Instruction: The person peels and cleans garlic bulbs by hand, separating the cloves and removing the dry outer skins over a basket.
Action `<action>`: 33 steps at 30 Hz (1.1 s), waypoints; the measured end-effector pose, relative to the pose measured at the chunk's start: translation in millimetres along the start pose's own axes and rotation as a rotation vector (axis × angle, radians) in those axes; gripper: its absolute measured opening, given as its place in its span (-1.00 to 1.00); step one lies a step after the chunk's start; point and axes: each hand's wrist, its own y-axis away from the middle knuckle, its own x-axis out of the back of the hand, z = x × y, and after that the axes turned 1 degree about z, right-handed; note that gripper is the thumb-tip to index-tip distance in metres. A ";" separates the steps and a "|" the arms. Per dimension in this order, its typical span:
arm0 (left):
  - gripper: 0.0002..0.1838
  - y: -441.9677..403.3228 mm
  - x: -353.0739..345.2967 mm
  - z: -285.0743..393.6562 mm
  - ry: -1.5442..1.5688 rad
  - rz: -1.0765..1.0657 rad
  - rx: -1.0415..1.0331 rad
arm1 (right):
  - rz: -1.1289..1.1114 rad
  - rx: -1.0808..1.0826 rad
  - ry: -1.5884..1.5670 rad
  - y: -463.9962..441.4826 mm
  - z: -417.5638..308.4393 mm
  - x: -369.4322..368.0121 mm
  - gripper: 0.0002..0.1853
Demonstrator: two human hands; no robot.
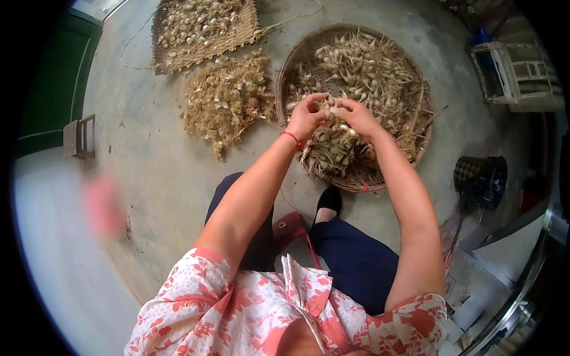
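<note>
My left hand (305, 117) and my right hand (358, 120) meet over a large round woven basket (287, 65). Between the fingertips of both hands are small pale bulbs (328, 105) that look like garlic or shallots; the fingers partly cover them. Both hands are closed in a pinch. Under and beyond them, the basket holds a heap of bulbs (368, 71) with dry roots and stems. Closer to my body, a darker, greenish-brown bunch (332, 153) lies in the basket.
Left of the basket, a pile of dry husks (222, 98) lies on the concrete floor (160, 130). Behind it, a square woven tray (169, 62) holds cleaned-looking bulbs. A small wooden stool (78, 137) stands at left, a pale frame (513, 74) at right, and a dark bag (490, 181) below it.
</note>
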 end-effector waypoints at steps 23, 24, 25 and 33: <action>-0.54 -2.7 36.9 -24.9 -0.590 0.273 -0.078 | 0.113 -0.012 0.111 -16.9 -28.9 -15.2 -0.80; -0.51 -6.6 42.3 -32.8 -0.974 0.219 -0.277 | 0.140 -0.016 0.140 -18.8 -32.5 -15.5 -0.74; -0.42 6.6 30.5 -20.7 -1.058 0.295 -0.259 | 0.164 -0.024 0.167 -20.4 -33.5 -17.0 -0.66; -0.68 13.6 16.9 18.4 -0.031 0.073 0.185 | -0.027 0.182 0.042 -23.3 -43.8 -38.2 -0.50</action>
